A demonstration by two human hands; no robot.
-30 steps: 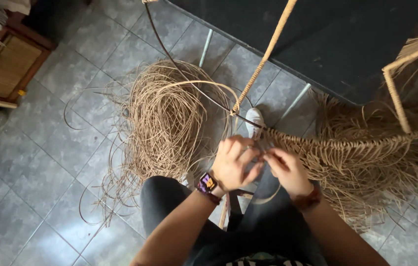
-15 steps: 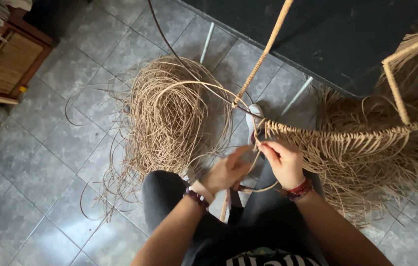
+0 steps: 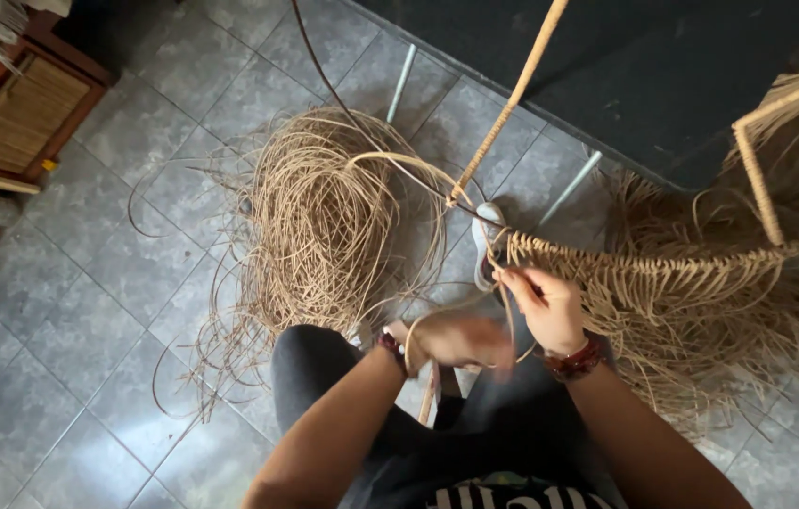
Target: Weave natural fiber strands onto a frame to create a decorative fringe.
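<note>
Tan rattan strand [image 3: 503, 283] pinched in right hand [image 3: 550, 309] at end of woven wicker rail [image 3: 663, 269], left hand [image 3: 456, 339] motion-blurred, grip unclear, loose coil of pale cane strips [image 3: 324, 217] on grey tiled floor [image 3: 89, 311], wicker frame [image 3: 762, 179] cut off at right.

The loose coil of cane strands [image 3: 324, 221] is pale straw-tan, and the woven fringe [image 3: 701, 292] on the frame has the same tan, a little more golden. The frame rods [image 3: 513, 94] are light yellow-brown. The floor [image 3: 89, 283] has grey mottled tiles with thin lighter joints. Behind lies a black mat [image 3: 663, 66]. The cabinet [image 3: 13, 104] is reddish-brown wood with beige woven panels. The trousers [image 3: 324, 368] are dark grey. The bracelet [image 3: 577, 360] on the right wrist is dark red.
</note>
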